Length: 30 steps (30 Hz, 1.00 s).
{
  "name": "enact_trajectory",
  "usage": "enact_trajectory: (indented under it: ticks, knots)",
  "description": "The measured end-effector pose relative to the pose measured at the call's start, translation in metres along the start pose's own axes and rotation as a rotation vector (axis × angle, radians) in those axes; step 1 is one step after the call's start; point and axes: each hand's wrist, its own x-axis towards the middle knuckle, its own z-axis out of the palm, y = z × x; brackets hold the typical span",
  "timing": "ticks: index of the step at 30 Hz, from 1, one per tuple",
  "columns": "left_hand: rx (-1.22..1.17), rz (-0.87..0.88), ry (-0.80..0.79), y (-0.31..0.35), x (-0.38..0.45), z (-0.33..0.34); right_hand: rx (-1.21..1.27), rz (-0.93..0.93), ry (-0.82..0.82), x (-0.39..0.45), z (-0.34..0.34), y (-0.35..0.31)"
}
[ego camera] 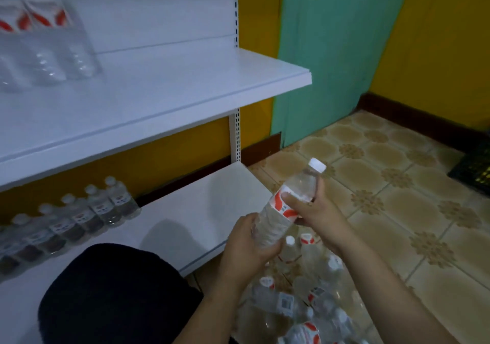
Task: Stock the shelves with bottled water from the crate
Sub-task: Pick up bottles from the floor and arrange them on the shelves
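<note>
Both hands hold one water bottle above a heap of bottles beside the white shelves.

The left hand (248,245) wraps around the lower body of the water bottle (287,206), and the right hand (313,211) closes on its upper part at the red-and-white label, thumb across the front; the bottle tilts with its white cap up and to the right. Below the hands lies a heap of loose bottles (305,298) on the tiled floor (397,184). A row of bottles (79,216) stands at the back left of the lower shelf (198,211). More bottles (47,44), blurred, stand on the upper shelf (172,84). A dark crate (474,168) sits at the right edge.
</note>
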Motion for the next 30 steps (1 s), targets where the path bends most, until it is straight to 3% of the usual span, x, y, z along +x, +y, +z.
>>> enact_trajectory:
  ticks: [8,12,20,30]
  knots:
    - [0.009,0.163,0.209,0.049,-0.021,-0.073,-0.135,-0.307,-0.159,-0.009,0.045,-0.098]
    - [0.167,0.234,0.348,0.068,-0.044,-0.14,-0.208,-0.466,-0.236,-0.019,0.094,-0.153]
    - [0.122,0.197,0.674,0.087,-0.091,-0.273,-0.226,-0.661,-0.483,-0.043,0.221,-0.254]
    - [0.153,0.096,0.912,0.061,-0.144,-0.408,-0.146,-0.753,-0.7,-0.071,0.384,-0.307]
